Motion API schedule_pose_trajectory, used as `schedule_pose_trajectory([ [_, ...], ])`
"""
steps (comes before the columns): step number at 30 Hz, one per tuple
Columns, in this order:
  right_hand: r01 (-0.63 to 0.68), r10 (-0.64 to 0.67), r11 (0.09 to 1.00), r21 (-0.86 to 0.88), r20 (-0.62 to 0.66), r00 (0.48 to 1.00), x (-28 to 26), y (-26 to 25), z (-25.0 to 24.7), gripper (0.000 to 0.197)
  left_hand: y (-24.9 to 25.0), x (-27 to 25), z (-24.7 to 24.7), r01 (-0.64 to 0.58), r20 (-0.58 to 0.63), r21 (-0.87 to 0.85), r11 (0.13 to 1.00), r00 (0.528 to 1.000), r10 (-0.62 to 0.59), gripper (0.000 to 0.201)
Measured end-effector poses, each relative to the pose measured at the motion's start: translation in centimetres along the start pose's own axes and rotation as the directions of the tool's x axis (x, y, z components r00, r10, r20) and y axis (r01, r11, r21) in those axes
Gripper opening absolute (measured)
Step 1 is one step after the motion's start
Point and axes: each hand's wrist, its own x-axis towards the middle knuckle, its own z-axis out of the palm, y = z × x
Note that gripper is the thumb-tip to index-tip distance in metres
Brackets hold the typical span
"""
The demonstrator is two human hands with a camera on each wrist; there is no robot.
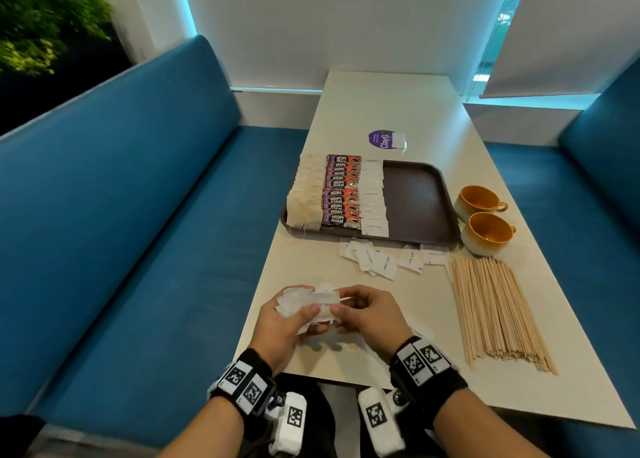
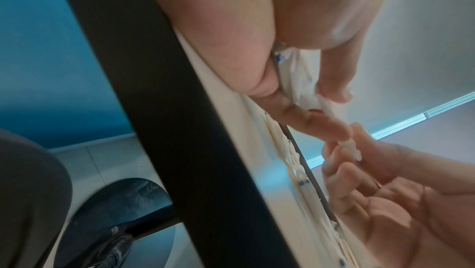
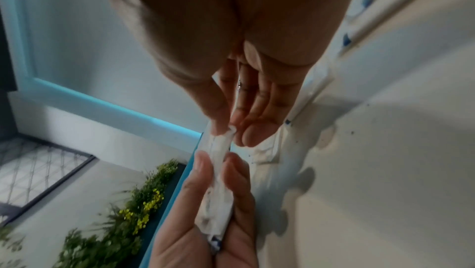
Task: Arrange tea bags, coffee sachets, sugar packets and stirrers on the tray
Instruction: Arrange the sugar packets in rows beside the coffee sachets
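The tray (image 1: 415, 198) carries rows of tea bags (image 1: 304, 194), coffee sachets (image 1: 341, 191) and sugar packets (image 1: 372, 194), its right part bare for the stirrers (image 1: 498, 312) beside it. My left hand (image 1: 287, 322) clasps a packet stack (image 1: 304, 301). My right hand (image 1: 367, 312) pinches its end, probably squaring it before placement.

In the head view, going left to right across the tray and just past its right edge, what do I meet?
Tea bags → coffee sachets → sugar packets in a column → bare part of the tray → two orange cups on the table.
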Motion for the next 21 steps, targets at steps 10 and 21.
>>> schedule_pose_trajectory([
  [10, -0.04, 0.05, 0.991, 0.124, -0.079, 0.996, -0.1, -0.5, -0.8, 0.019, -0.4, 0.0, -0.4, -0.014, 0.064, 0.017, 1.0, 0.998, 0.013, 0.048],
  [21, 0.133, -0.131, 0.988, 0.085, -0.02, 0.991, -0.1, -1.4, -0.9, 0.018, -0.5, 0.6, -0.4, 0.017, 0.066, -0.039, 0.999, 0.998, -0.015, 0.042],
])
